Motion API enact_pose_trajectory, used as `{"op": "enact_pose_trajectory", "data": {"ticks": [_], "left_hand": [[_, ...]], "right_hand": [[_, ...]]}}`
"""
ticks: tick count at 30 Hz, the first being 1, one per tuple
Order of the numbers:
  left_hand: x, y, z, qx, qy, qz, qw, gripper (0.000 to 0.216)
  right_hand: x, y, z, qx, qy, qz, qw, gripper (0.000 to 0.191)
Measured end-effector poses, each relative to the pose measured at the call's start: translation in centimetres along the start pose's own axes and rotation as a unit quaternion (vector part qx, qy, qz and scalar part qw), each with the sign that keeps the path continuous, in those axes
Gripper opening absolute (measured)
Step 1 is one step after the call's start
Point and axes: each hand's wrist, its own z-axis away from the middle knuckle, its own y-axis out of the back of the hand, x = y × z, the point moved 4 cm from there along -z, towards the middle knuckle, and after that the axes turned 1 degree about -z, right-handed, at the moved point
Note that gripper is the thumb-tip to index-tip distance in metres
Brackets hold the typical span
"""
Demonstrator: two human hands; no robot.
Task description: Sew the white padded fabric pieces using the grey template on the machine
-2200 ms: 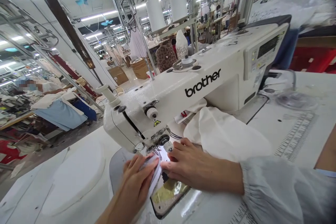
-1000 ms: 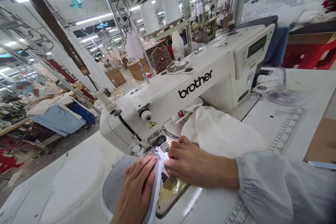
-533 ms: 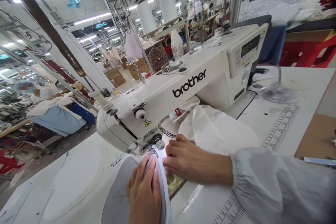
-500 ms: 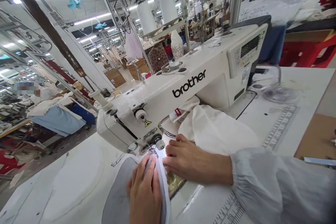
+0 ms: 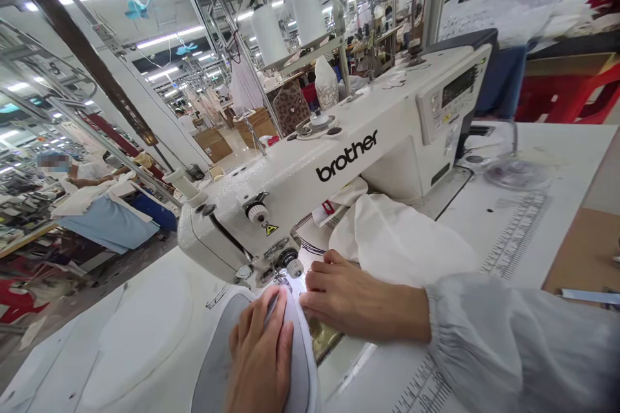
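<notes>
A Brother sewing machine [image 5: 310, 168] is sitting on the work table [image 5: 513, 232], with a bunched cloth [image 5: 407, 239] lying just in front of it, thread cones [image 5: 285, 16] standing above and behind it, and cardboard boxes [image 5: 208, 145] standing farther back on the floor.

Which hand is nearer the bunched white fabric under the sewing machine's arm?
Right. The right hand lies at the lower edge of the bunched white fabric. The left hand is farther off, resting on a folded pale fabric piece.
</notes>
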Motion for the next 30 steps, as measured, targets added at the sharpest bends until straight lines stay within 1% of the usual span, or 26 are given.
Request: {"op": "enact_pose_trajectory", "data": {"ticks": [5,8,12,16,20,23,27,30], "left_hand": [[1.0,-0.3,0.0,0.029,0.058,-0.001,0.998,0.039],[1.6,-0.4,-0.2,0.027,0.094,-0.003,0.995,0.040],[1.7,-0.2,-0.9,-0.006,0.144,0.007,0.990,0.043],[1.7,-0.1,-1.4,-0.059,0.179,0.056,0.981,0.047],[1.6,0.1,-1.5,-0.086,0.198,0.095,0.972,0.048],[0.9,0.5,-1.4,-0.107,0.189,0.134,0.967,0.047],[-0.5,1.5,-1.3,-0.161,0.123,0.208,0.957,0.045],[-1.6,2.3,-1.2,-0.200,0.089,0.253,0.942,0.047]], "right_hand": [[0.0,-0.1,-0.1,-0.012,-0.002,0.009,1.000,0.020],[0.0,-0.2,0.0,-0.009,-0.009,0.013,1.000,0.024],[0.2,-0.3,0.0,-0.007,-0.007,0.010,1.000,0.025],[0.3,0.1,0.1,-0.011,-0.001,0.024,1.000,0.025],[-0.8,0.9,0.7,-0.003,0.020,0.032,0.999,0.021],[-2.8,1.4,1.8,0.006,0.052,0.003,0.999,0.024],[-5.2,1.4,3.1,-0.035,0.080,-0.047,0.995,0.027],[-5.8,1.0,3.4,-0.047,0.078,-0.048,0.995,0.027]]}}
